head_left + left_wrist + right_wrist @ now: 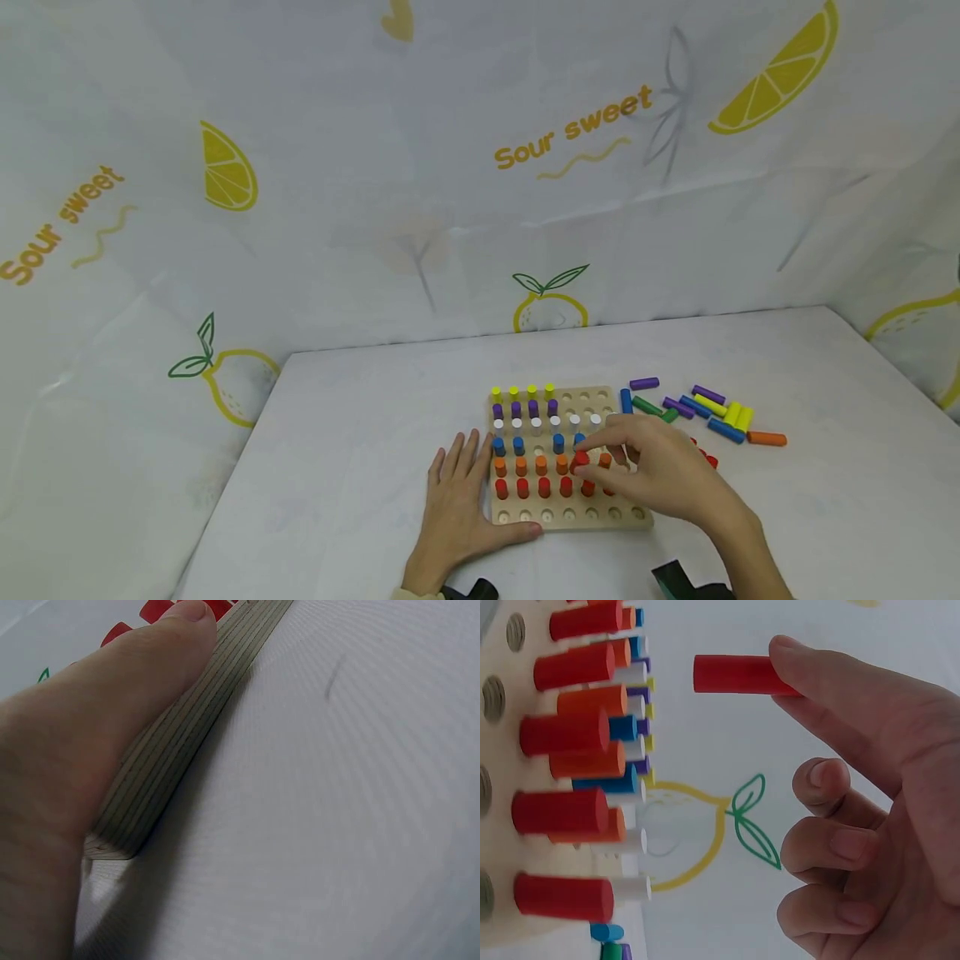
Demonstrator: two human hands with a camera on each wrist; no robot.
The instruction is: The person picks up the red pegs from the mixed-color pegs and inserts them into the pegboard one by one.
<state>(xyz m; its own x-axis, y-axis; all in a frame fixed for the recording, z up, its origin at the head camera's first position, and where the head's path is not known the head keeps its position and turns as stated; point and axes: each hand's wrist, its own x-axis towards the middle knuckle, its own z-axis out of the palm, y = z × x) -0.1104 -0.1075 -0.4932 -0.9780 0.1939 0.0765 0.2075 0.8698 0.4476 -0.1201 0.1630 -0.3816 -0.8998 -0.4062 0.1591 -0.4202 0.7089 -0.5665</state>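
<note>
A wooden pegboard [577, 527] lies on the table with rows of yellow, purple, white, blue, orange and red pegs standing in it. My left hand [459, 517] rests flat at its left side, fingers spread and pointing away. The left thumb runs along the near edge, over the plywood side in the left wrist view. Above the orange and red rows, my right hand [660, 462] pinches a red peg [731, 674] by one end between thumb and index finger. Its free end points toward the board, apart from the standing pegs. The other right fingers are loosely curled.
Right of the board lie loose pegs: a purple peg [644, 383], an orange peg [767, 438], plus several blue, green and yellow ones. Some red pegs [708, 458] lie partly behind the right hand. A printed white cloth [375, 208] hangs behind the table.
</note>
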